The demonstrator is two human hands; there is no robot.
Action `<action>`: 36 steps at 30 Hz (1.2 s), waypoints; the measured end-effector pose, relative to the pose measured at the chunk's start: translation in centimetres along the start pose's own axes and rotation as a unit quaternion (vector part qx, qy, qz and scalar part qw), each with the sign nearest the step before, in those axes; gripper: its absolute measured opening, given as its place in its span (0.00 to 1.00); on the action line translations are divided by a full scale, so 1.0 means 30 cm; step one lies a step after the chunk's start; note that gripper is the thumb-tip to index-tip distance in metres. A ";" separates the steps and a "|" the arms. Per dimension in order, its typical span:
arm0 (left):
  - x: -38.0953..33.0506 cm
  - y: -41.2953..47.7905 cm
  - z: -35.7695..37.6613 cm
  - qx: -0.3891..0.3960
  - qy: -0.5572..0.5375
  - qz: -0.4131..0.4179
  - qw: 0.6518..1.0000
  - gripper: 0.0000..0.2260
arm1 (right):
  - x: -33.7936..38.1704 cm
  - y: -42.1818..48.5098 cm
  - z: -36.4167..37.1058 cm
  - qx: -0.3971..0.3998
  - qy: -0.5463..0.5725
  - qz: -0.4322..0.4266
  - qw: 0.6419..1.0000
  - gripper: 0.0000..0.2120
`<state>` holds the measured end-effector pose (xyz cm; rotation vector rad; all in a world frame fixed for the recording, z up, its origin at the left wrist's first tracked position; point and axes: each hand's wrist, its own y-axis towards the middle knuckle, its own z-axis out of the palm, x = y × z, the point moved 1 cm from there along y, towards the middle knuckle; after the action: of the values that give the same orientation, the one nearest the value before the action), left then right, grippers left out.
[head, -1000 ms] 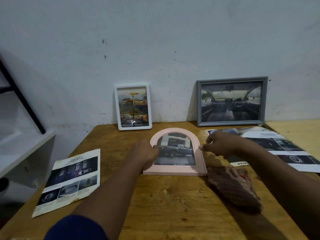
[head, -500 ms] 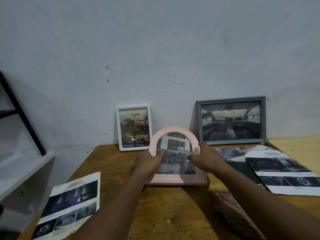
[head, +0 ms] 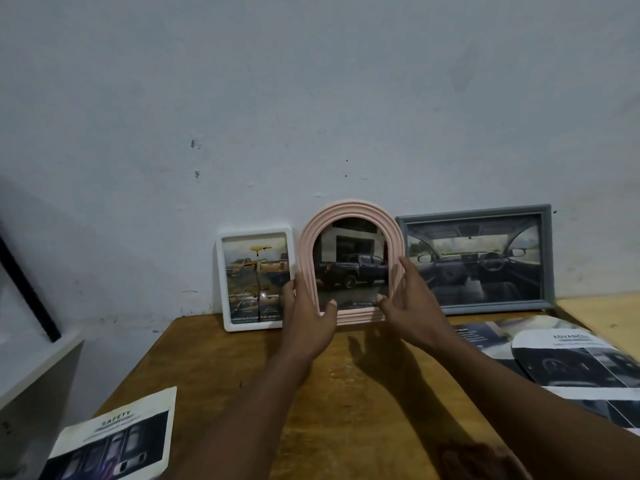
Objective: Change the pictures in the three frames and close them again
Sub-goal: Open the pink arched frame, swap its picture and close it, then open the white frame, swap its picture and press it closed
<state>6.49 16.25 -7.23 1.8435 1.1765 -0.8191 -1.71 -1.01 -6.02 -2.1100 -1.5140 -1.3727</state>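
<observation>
Nearest edge: I see a dark reddish cloth [head: 485,459], blurred, at the bottom right of the brown wooden table [head: 363,403], and a white leaflet headed SAFETY [head: 114,441] lying flat at the bottom left
Right side: glossy car brochures [head: 571,362] lie overlapping on the table, near the right forearm
Left hand: my left hand [head: 308,320] has its fingers straight, laid along the left edge of the pink arched picture frame [head: 349,265], with the thumb tip on its lower front
Right hand: my right hand [head: 412,306] is spread, with its straight fingers flat against the frame's right edge and the thumb near the bottom corner
Pink frame: it stands upright at the back of the table and shows a dark pickup truck; I cannot tell whether it touches the wall
Back row: the pink frame sits between a white rectangular portrait frame [head: 254,278] just to its left and a grey landscape frame [head: 476,259] with a car-interior picture to its right
Far left: a white shelf [head: 34,375] with a slanted black bar [head: 27,289] above it
Behind: a pale scuffed wall [head: 311,98]
</observation>
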 end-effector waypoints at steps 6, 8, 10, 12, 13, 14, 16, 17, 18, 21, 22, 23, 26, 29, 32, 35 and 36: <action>0.045 0.070 0.054 0.005 0.033 0.007 0.999 0.36 | -0.057 0.078 0.043 0.028 -0.033 0.032 0.999 0.41; 0.065 0.087 0.066 0.002 0.029 0.011 1.000 0.36 | -0.070 0.091 0.053 0.033 -0.046 0.036 0.998 0.41; 0.081 0.100 0.076 0.006 0.024 0.015 1.000 0.35 | -0.076 0.104 0.059 0.037 -0.053 0.040 0.997 0.41; 0.091 0.110 0.086 0.011 0.036 0.016 0.999 0.35 | -0.078 0.116 0.065 0.041 -0.060 0.044 0.996 0.41; 0.092 0.114 0.090 0.013 0.044 0.013 0.999 0.34 | -0.077 0.121 0.069 0.044 -0.066 0.044 0.996 0.41; 0.093 0.118 0.094 0.015 0.047 0.009 0.999 0.34 | -0.076 0.124 0.073 0.046 -0.071 0.043 0.995 0.40; 0.097 0.125 0.102 0.020 0.045 -0.001 0.999 0.34 | -0.071 0.128 0.078 0.049 -0.082 0.040 0.995 0.39; 0.100 0.126 0.105 0.022 0.045 -0.004 0.999 0.34 | -0.070 0.130 0.080 0.051 -0.087 0.040 0.994 0.39; 0.100 0.124 0.105 0.024 0.048 -0.004 0.999 0.33 | -0.068 0.132 0.082 0.052 -0.091 0.039 0.994 0.39; 0.100 0.110 0.097 0.024 0.075 0.012 0.997 0.33 | -0.058 0.124 0.077 0.058 -0.099 0.047 0.992 0.38; 0.095 0.101 0.086 0.021 0.086 0.018 0.996 0.32 | -0.051 0.118 0.075 0.053 -0.104 0.048 0.992 0.38; 0.092 0.095 0.078 0.019 0.097 0.022 0.995 0.32 | -0.044 0.113 0.072 0.040 -0.111 0.048 0.992 0.36; 0.085 0.082 0.023 0.008 0.116 0.038 0.992 0.32 | 0.018 0.093 0.079 0.000 -0.103 0.019 0.995 0.30; 0.101 0.087 -0.070 -0.010 0.128 0.023 0.991 0.33 | 0.129 0.072 0.131 0.029 -0.032 -0.009 0.999 0.25; 0.139 0.110 -0.165 -0.050 0.117 -0.019 0.992 0.33 | 0.241 0.053 0.215 0.106 0.045 -0.006 0.993 0.24; 0.210 0.141 -0.234 -0.085 0.092 -0.055 0.991 0.32 | 0.296 0.053 0.319 0.156 0.086 -0.005 0.984 0.23; 0.237 0.152 -0.253 -0.090 0.083 -0.061 0.991 0.32 | 0.304 0.058 0.354 0.162 0.088 -0.005 0.983 0.24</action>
<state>14.10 24.62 -8.23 1.7302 1.4326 -0.6113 6.06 10.64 -4.25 -1.7408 -1.5567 -1.1838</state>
